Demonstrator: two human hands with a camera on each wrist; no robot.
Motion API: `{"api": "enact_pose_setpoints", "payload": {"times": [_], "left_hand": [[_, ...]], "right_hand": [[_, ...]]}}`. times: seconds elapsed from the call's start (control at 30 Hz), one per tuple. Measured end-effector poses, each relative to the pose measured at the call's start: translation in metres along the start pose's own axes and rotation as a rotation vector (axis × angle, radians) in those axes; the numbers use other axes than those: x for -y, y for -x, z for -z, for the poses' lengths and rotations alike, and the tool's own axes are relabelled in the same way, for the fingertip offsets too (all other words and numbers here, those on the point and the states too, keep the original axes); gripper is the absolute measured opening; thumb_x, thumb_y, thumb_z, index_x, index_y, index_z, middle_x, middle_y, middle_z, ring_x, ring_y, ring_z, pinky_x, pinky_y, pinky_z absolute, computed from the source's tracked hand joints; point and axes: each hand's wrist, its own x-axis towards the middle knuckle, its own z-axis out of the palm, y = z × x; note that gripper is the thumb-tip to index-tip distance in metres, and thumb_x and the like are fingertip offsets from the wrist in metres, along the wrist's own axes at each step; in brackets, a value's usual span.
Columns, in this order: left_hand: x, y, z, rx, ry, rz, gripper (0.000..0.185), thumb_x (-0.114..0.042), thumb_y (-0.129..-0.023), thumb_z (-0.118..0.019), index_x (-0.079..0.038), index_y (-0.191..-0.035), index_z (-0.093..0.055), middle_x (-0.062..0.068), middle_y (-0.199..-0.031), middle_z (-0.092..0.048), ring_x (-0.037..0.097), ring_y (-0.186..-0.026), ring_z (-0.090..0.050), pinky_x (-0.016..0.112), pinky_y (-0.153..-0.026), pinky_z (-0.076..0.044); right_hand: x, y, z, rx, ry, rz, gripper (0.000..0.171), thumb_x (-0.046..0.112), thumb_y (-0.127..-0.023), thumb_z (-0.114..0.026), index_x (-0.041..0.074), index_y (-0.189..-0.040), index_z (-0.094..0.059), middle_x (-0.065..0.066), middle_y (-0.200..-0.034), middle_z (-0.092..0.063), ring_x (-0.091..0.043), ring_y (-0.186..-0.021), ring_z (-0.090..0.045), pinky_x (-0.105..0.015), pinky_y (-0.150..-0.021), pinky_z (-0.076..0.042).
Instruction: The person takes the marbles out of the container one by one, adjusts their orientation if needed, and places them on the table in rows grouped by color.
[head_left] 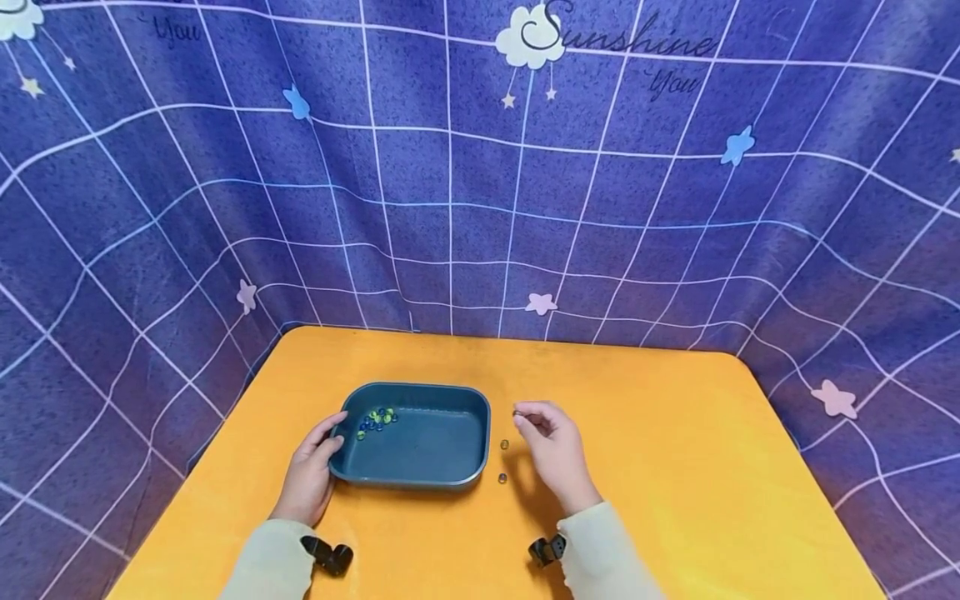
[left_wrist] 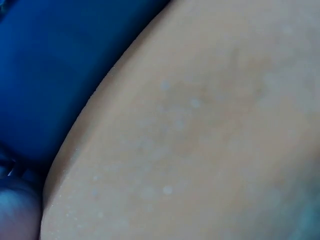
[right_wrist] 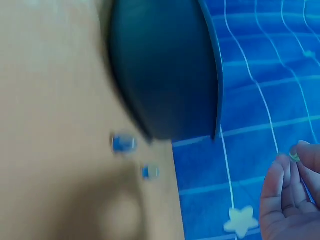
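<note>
A dark teal rectangular tray rests on the table, with a cluster of blue and yellow-green glass marbles at its left end. My left hand grips the tray's left side, thumb and fingertips over the rim. To the right of the tray, above the table, my right hand pinches a small marble between thumb and fingertips. Two more marbles lie on the table between tray and right hand: one farther back and another nearer me.
The yellow table has rounded back corners. Behind it and along both sides hangs a blue curtain with white grid lines and stars. A black wrist device sits at my left sleeve, another at the right.
</note>
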Motion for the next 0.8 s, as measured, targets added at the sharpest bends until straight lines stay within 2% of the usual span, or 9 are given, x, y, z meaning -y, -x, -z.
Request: {"api": "enact_pose_setpoints", "payload": {"times": [0.13,0.3,0.53,0.67,0.8], "left_hand": [[-0.001,0.000,-0.002,0.006,-0.002,0.005,0.046,-0.012,-0.111,-0.043,-0.006,-0.157,-0.040,0.007,-0.171,-0.015,0.021,-0.154,-0.016,0.032,-0.119,-0.031],[-0.002,0.001,-0.002,0.000,-0.008,0.000,0.046,-0.010,-0.111,-0.042,-0.005,-0.156,-0.041,0.008,-0.171,-0.014,0.021,-0.154,-0.015,0.036,-0.121,-0.028],[-0.003,0.000,-0.002,-0.005,0.008,0.016,0.046,-0.010,-0.111,-0.042,-0.006,-0.156,-0.041,0.006,-0.171,-0.014,0.019,-0.154,-0.014,0.038,-0.122,-0.025],[-0.003,0.000,-0.002,0.001,0.002,0.019,0.046,-0.011,-0.111,-0.042,-0.007,-0.157,-0.040,0.005,-0.171,-0.012,0.019,-0.154,-0.013,0.037,-0.122,-0.025],[-0.003,0.000,0.000,0.006,0.006,0.016,0.046,-0.011,-0.111,-0.042,-0.007,-0.157,-0.039,0.004,-0.171,-0.012,0.019,-0.154,-0.014,0.035,-0.120,-0.029]], "right_hand": [[-0.008,0.000,0.020,-0.042,0.026,-0.042,0.015,0.007,-0.096,-0.074,0.009,-0.110,-0.077,-0.006,-0.108,-0.072,-0.019,-0.095,-0.068,-0.027,-0.084,-0.058],[-0.016,-0.003,0.031,-0.062,0.043,-0.047,0.014,0.007,-0.096,-0.073,0.006,-0.110,-0.076,-0.009,-0.109,-0.072,-0.020,-0.094,-0.069,-0.028,-0.082,-0.059],[-0.028,-0.005,0.028,-0.030,0.073,-0.110,0.017,0.007,-0.097,-0.072,0.004,-0.113,-0.075,-0.009,-0.108,-0.072,-0.020,-0.095,-0.068,-0.025,-0.080,-0.057],[-0.034,-0.003,0.025,0.002,0.115,-0.152,0.019,0.006,-0.098,-0.070,0.000,-0.116,-0.073,-0.008,-0.107,-0.071,-0.020,-0.093,-0.065,-0.025,-0.076,-0.056],[-0.043,-0.003,0.023,0.035,0.180,-0.156,0.017,0.004,-0.097,-0.069,-0.001,-0.113,-0.073,-0.007,-0.101,-0.070,-0.019,-0.090,-0.063,-0.026,-0.076,-0.055]]}}
